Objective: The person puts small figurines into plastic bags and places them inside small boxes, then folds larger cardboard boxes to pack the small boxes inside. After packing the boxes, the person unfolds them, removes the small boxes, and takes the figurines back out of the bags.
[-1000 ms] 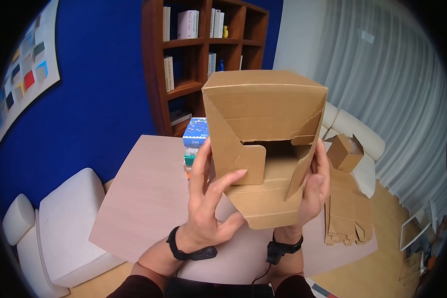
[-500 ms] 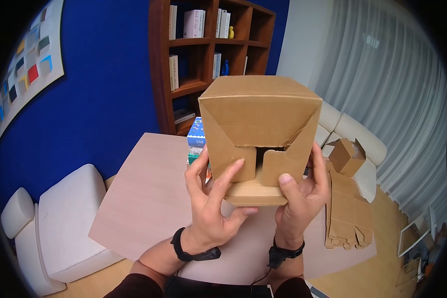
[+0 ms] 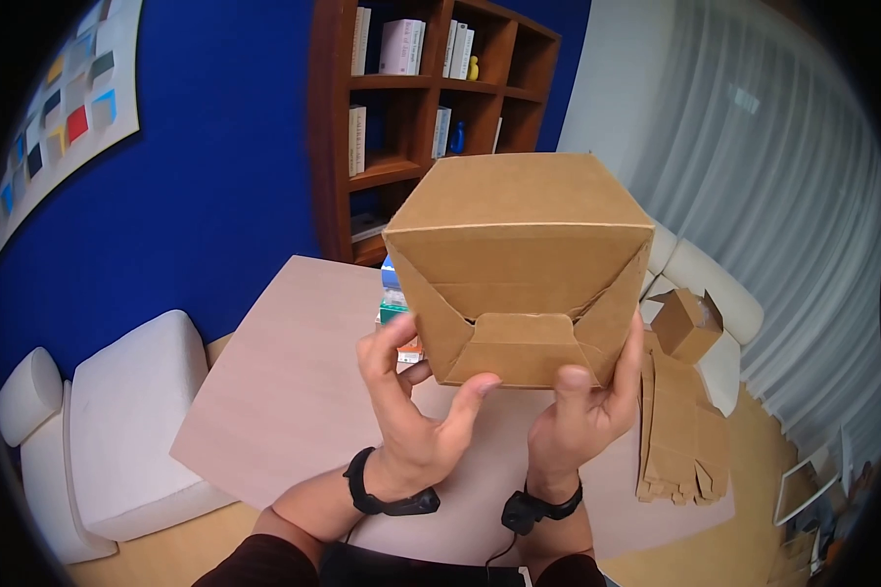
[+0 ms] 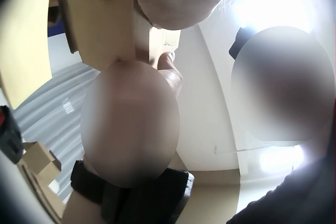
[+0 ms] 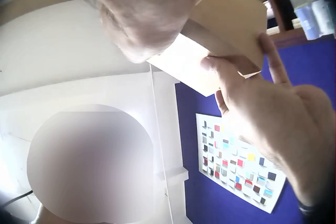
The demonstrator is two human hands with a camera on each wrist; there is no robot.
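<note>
A brown cardboard box (image 3: 519,191) is held up over the table, its flap end toward me in the head view. The large upper flap slopes inward, and the lower flap (image 3: 522,338) stands folded up with its tab across the middle of the end. My left hand (image 3: 411,416) holds the box's left side, its fingers along the wall and its thumb at the bottom edge. On the other side, my right hand (image 3: 582,421) grips the lower right corner, thumb up at the lower flap. Both hands also show beside the box (image 5: 231,19) in the right wrist view.
Behind the box, a stack of small coloured boxes (image 3: 394,308) stands on the pinkish table (image 3: 284,391). Flattened cardboard (image 3: 680,426) lies at the table's right. Beyond it, an open carton (image 3: 690,323) rests by a white sofa. A bookcase (image 3: 392,127) is at the back.
The box's side flaps have swung in and the lower flap has folded up over them, closing the gap. The box has tipped so more of its top face shows. Both thumbs have shifted to the lower edge.
</note>
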